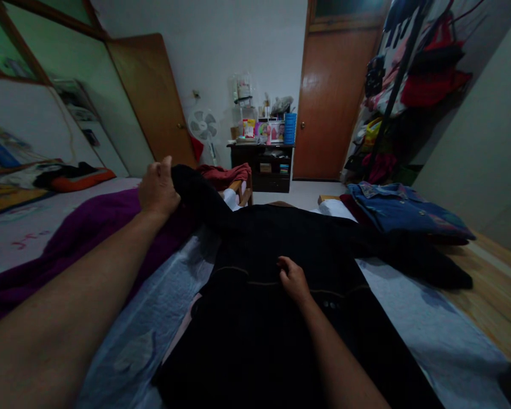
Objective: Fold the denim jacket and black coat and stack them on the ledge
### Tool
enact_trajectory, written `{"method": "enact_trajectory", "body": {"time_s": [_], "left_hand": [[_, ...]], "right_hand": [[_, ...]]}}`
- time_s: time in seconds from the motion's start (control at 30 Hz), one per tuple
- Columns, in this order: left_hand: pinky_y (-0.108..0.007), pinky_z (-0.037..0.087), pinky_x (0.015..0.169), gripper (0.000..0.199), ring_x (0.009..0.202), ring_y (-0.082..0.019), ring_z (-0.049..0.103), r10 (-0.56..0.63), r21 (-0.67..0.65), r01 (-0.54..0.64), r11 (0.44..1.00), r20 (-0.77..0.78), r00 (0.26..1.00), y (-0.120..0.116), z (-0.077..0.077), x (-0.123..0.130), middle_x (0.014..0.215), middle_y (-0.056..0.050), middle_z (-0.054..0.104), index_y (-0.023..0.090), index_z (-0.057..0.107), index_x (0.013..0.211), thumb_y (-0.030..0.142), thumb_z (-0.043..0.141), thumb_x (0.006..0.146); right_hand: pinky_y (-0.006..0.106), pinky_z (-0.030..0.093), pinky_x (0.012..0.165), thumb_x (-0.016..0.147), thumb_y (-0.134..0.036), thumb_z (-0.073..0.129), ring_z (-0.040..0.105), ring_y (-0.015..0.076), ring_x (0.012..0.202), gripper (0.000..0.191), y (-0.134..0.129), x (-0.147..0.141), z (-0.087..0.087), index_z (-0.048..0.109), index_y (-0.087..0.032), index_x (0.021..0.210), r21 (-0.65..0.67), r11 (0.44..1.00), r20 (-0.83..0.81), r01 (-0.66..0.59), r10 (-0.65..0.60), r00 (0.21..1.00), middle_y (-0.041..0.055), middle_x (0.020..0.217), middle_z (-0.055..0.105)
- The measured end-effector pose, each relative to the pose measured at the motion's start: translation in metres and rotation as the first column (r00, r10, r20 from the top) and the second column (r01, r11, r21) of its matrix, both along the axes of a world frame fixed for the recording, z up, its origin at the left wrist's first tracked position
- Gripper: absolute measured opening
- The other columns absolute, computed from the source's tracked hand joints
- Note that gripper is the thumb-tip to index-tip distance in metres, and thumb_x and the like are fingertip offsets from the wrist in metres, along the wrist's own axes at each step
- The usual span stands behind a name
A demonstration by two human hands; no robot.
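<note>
A black jacket (276,341) lies spread over a light blue cloth (149,318), its body in the middle and its sleeves out to both sides. At the end of the left sleeve (196,193), my left hand (157,190) is closed around the cuff and lifts it above a purple cloth (106,227). My right hand (294,279) is over the middle of the jacket, near a tan seam line. Its fingers are loosely curled with the thumb apart, and nothing shows between them. The other sleeve (430,261) reaches out to the right.
Folded denim clothing (409,207) is stacked at the right on a wooden surface (500,267). Reddish cloth (227,175) hangs over a wooden frame beyond the left sleeve. Farther back are a white fan (203,125), a dark cabinet (262,176) and a wooden door (338,102).
</note>
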State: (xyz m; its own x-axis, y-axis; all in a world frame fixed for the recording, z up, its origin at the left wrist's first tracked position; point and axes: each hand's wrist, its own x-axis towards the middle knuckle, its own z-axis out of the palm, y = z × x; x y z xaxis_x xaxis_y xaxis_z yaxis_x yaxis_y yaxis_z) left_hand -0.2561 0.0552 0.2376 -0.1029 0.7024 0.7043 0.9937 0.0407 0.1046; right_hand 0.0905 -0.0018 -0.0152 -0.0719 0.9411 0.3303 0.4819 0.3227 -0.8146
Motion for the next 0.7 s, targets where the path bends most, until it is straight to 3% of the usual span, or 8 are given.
{"method": "enact_trajectory", "body": {"time_s": [0.1,0.2,0.3,0.43,0.5,0.6,0.63,0.7], "left_hand": [[-0.056,0.017,0.108,0.054,0.137,-0.035,0.017,-0.018,0.031,0.023,0.999,-0.145,0.989,-0.001,-0.014,0.000,0.154,-0.004,0.019,0.027,0.029,0.145,0.025,0.039,0.092],[-0.050,0.024,0.104,0.039,0.130,-0.031,0.031,-0.142,-0.319,0.029,0.947,-0.336,0.931,0.004,-0.037,0.001,0.141,-0.006,0.042,0.027,0.057,0.123,0.018,0.038,0.090],[-0.046,0.033,0.093,0.031,0.116,-0.033,0.045,-0.136,-0.552,-0.145,0.821,-0.436,0.890,0.013,-0.055,0.003,0.123,-0.013,0.056,0.020,0.068,0.105,0.021,0.047,0.083],[-0.050,0.029,0.094,0.033,0.116,-0.039,0.044,0.013,-0.546,-0.285,0.788,-0.448,0.894,0.023,-0.060,0.017,0.123,-0.018,0.056,0.018,0.070,0.104,0.031,0.053,0.079],[-0.053,0.025,0.096,0.031,0.122,-0.042,0.038,0.050,-0.493,-0.307,0.814,-0.468,0.882,0.023,-0.060,0.031,0.126,-0.020,0.054,0.015,0.071,0.101,0.029,0.053,0.079],[-0.049,0.029,0.097,0.030,0.124,-0.038,0.037,-0.072,-0.422,-0.157,0.893,-0.480,0.874,0.018,-0.066,0.059,0.126,-0.019,0.052,0.013,0.067,0.103,0.021,0.045,0.085],[-0.046,0.033,0.095,0.031,0.121,-0.034,0.042,-0.153,-0.449,-0.076,0.891,-0.453,0.878,0.016,-0.072,0.069,0.124,-0.018,0.053,0.014,0.065,0.107,0.019,0.041,0.087],[-0.040,0.041,0.087,0.035,0.110,-0.028,0.053,-0.293,-0.580,0.041,0.813,-0.348,0.891,0.012,-0.087,0.088,0.125,-0.014,0.053,0.021,0.060,0.116,0.017,0.040,0.088]], "right_hand": [[0.035,0.048,0.092,0.073,-0.008,0.046,0.064,0.0186,0.097,0.046,0.000,0.000,0.001,0.058,-0.018,0.116,0.009,1.000,0.020,-0.006,0.005,1.000,0.0063,0.103,0.068],[0.035,0.049,0.090,0.073,-0.008,0.046,0.064,0.0191,0.096,0.045,-0.001,0.000,0.002,0.059,-0.017,0.115,0.003,1.000,0.029,-0.007,0.007,1.000,0.0075,0.103,0.068],[0.035,0.049,0.089,0.074,-0.008,0.046,0.064,0.0192,0.096,0.044,-0.002,0.000,0.003,0.059,-0.017,0.114,0.003,1.000,0.022,0.001,-0.001,1.000,0.0073,0.102,0.068],[0.035,0.049,0.089,0.074,-0.008,0.047,0.064,0.0187,0.096,0.042,-0.002,0.000,0.004,0.060,-0.018,0.113,0.012,1.000,0.016,-0.003,0.002,1.000,0.0064,0.101,0.068],[0.035,0.049,0.090,0.074,-0.008,0.047,0.064,0.0186,0.096,0.043,-0.001,0.000,0.003,0.061,-0.019,0.112,0.011,1.000,0.018,-0.001,0.000,1.000,0.0059,0.101,0.068],[0.035,0.049,0.090,0.075,-0.009,0.047,0.064,0.0192,0.097,0.042,0.000,0.000,0.001,0.060,-0.018,0.113,0.012,1.000,0.024,-0.002,0.002,1.000,0.0068,0.103,0.068],[0.035,0.049,0.091,0.075,-0.009,0.047,0.063,0.0195,0.097,0.042,0.000,0.001,0.001,0.060,-0.018,0.114,0.014,1.000,0.026,-0.003,0.003,1.000,0.0072,0.104,0.068],[0.035,0.049,0.090,0.075,-0.010,0.047,0.063,0.0196,0.098,0.042,0.001,0.001,0.000,0.060,-0.018,0.114,0.018,1.000,0.029,-0.008,0.007,1.000,0.0070,0.103,0.067]]}}
